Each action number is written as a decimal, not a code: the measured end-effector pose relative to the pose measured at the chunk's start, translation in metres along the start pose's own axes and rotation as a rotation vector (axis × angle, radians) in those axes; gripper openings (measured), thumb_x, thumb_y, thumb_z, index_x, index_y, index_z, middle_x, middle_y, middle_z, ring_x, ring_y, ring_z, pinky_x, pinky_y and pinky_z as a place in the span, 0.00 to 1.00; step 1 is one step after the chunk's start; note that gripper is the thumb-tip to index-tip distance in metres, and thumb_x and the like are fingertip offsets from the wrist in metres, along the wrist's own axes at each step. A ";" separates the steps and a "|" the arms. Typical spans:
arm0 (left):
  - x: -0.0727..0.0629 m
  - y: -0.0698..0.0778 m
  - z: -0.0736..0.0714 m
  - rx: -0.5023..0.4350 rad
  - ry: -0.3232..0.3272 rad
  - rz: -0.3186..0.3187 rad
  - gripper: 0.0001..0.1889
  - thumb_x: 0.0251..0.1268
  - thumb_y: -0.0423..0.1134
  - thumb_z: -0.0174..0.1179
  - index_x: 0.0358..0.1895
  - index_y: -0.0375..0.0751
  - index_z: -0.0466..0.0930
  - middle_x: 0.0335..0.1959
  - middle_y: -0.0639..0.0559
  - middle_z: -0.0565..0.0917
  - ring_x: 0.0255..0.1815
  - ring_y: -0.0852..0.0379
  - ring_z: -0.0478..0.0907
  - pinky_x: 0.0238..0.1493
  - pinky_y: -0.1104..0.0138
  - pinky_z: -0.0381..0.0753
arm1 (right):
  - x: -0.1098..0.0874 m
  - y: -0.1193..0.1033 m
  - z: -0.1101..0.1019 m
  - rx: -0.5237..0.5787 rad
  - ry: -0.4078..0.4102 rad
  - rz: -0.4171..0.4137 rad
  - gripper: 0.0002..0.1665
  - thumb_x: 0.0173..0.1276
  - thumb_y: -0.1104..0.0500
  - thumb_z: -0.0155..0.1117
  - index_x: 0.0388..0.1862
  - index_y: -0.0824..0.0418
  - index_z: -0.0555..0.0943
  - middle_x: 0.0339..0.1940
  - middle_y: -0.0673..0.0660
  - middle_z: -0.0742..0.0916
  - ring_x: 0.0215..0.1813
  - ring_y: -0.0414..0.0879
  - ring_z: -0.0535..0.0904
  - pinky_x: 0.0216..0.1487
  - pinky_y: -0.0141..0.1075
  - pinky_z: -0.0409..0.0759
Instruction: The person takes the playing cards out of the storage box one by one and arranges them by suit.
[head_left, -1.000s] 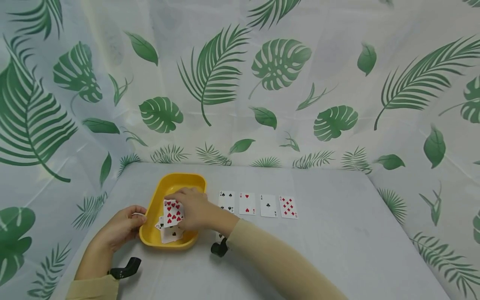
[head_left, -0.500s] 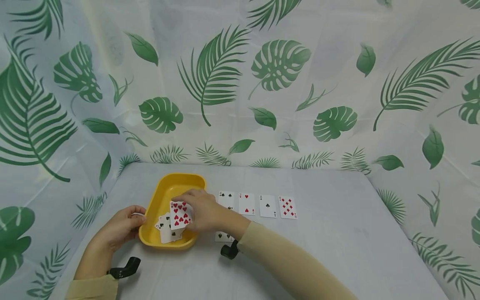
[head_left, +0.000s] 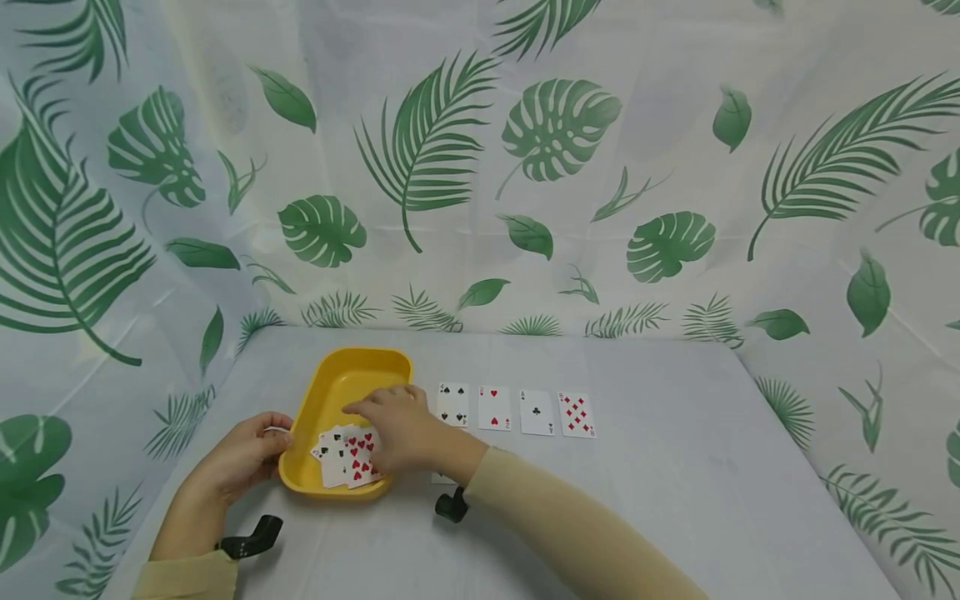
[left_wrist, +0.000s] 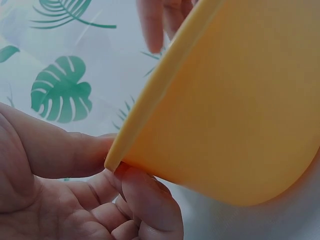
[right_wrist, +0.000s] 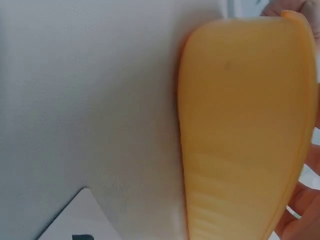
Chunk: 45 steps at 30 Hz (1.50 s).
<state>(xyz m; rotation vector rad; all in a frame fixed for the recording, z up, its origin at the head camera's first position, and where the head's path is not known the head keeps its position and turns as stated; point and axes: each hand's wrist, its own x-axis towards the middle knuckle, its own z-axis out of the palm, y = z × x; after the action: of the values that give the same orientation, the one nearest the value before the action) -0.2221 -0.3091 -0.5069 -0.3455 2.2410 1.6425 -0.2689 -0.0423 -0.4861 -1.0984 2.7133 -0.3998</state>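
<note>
My left hand [head_left: 243, 454] pinches the left rim of a yellow plastic tray [head_left: 343, 360] between thumb and fingers; the left wrist view shows the thumb [left_wrist: 65, 152] on one side of the rim. Over the tray's right side is my right hand [head_left: 401, 425], fingers spread loosely, with nothing seen in its grip. Just beneath it a hearts playing card [head_left: 360, 467] lies face up in the tray, overlapping several black-suited playing cards [head_left: 332, 468]. The hearts card's right part is hidden behind the right hand. In the right wrist view the tray's outer wall [right_wrist: 240, 125] fills the middle.
Right of the tray, a row of face-up cards lies on the white table [head_left: 675, 467]: a spades card [head_left: 453, 400], the two of hearts [head_left: 494, 408], an ace of clubs [head_left: 537, 412] and a diamonds card [head_left: 576, 414]. Another card [head_left: 441, 479] is mostly covered by the right wrist.
The right hand shifted right with the hearts card, then let it go; the card now lies lower, on the others in the tray. My left hand has stayed on the rim.
</note>
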 end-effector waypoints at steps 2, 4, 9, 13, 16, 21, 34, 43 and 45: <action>0.001 -0.001 0.000 -0.002 0.000 -0.006 0.19 0.80 0.34 0.52 0.67 0.30 0.64 0.41 0.46 0.83 0.37 0.51 0.77 0.37 0.63 0.82 | 0.002 0.000 0.004 -0.048 -0.009 -0.010 0.49 0.62 0.49 0.80 0.81 0.33 0.70 0.76 0.44 0.78 0.80 0.50 0.67 0.85 0.62 0.53; 0.001 -0.002 -0.001 -0.002 -0.002 -0.010 0.20 0.80 0.34 0.52 0.67 0.30 0.64 0.42 0.46 0.83 0.37 0.51 0.77 0.37 0.63 0.82 | 0.005 -0.001 0.007 -0.086 -0.015 -0.030 0.49 0.60 0.46 0.82 0.80 0.34 0.71 0.75 0.43 0.79 0.79 0.49 0.67 0.86 0.64 0.50; 0.001 -0.002 0.000 -0.001 -0.007 -0.007 0.20 0.79 0.34 0.52 0.67 0.30 0.63 0.42 0.45 0.83 0.38 0.51 0.78 0.37 0.63 0.82 | 0.011 -0.005 0.012 -0.170 -0.044 -0.058 0.47 0.59 0.37 0.83 0.77 0.34 0.74 0.70 0.41 0.81 0.78 0.48 0.67 0.88 0.63 0.48; 0.000 -0.001 0.000 -0.005 -0.004 -0.009 0.20 0.79 0.34 0.53 0.67 0.30 0.64 0.42 0.45 0.83 0.38 0.51 0.78 0.37 0.63 0.82 | 0.016 -0.012 0.014 -0.219 -0.084 -0.043 0.47 0.57 0.35 0.83 0.75 0.32 0.75 0.64 0.41 0.82 0.73 0.46 0.69 0.88 0.59 0.52; -0.001 0.000 0.000 -0.008 -0.003 -0.011 0.20 0.79 0.34 0.53 0.67 0.30 0.64 0.42 0.46 0.83 0.37 0.51 0.78 0.37 0.64 0.82 | 0.019 -0.017 0.015 -0.263 -0.106 -0.029 0.43 0.57 0.35 0.84 0.72 0.32 0.78 0.61 0.42 0.82 0.69 0.46 0.70 0.87 0.57 0.56; -0.002 0.000 0.000 -0.012 -0.007 -0.011 0.20 0.79 0.34 0.53 0.67 0.31 0.64 0.42 0.46 0.83 0.37 0.51 0.78 0.37 0.63 0.82 | 0.021 -0.025 0.016 -0.311 -0.129 -0.007 0.36 0.60 0.38 0.82 0.67 0.31 0.80 0.62 0.44 0.83 0.69 0.48 0.72 0.86 0.57 0.58; -0.002 0.000 0.000 -0.013 -0.008 -0.011 0.19 0.79 0.34 0.53 0.66 0.31 0.65 0.41 0.47 0.83 0.38 0.51 0.77 0.37 0.63 0.82 | 0.021 -0.028 0.018 -0.342 -0.125 0.005 0.30 0.64 0.45 0.80 0.64 0.31 0.81 0.59 0.43 0.83 0.65 0.47 0.72 0.84 0.59 0.61; -0.002 0.000 -0.001 -0.006 -0.018 -0.004 0.19 0.80 0.34 0.52 0.67 0.30 0.64 0.42 0.47 0.84 0.38 0.52 0.77 0.38 0.63 0.82 | 0.018 -0.030 0.016 -0.329 -0.098 0.020 0.44 0.65 0.42 0.78 0.78 0.33 0.70 0.65 0.44 0.79 0.69 0.47 0.71 0.84 0.57 0.60; -0.002 0.000 0.000 -0.002 -0.012 -0.007 0.19 0.80 0.35 0.52 0.67 0.30 0.64 0.42 0.47 0.84 0.38 0.51 0.78 0.38 0.63 0.82 | 0.018 -0.028 0.015 -0.304 -0.073 0.018 0.47 0.64 0.42 0.78 0.80 0.34 0.68 0.65 0.44 0.77 0.68 0.47 0.70 0.84 0.57 0.60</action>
<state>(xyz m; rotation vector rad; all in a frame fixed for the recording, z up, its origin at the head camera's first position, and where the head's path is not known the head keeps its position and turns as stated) -0.2200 -0.3092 -0.5056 -0.3424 2.2276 1.6390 -0.2587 -0.0770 -0.4931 -1.1318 2.7778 0.0592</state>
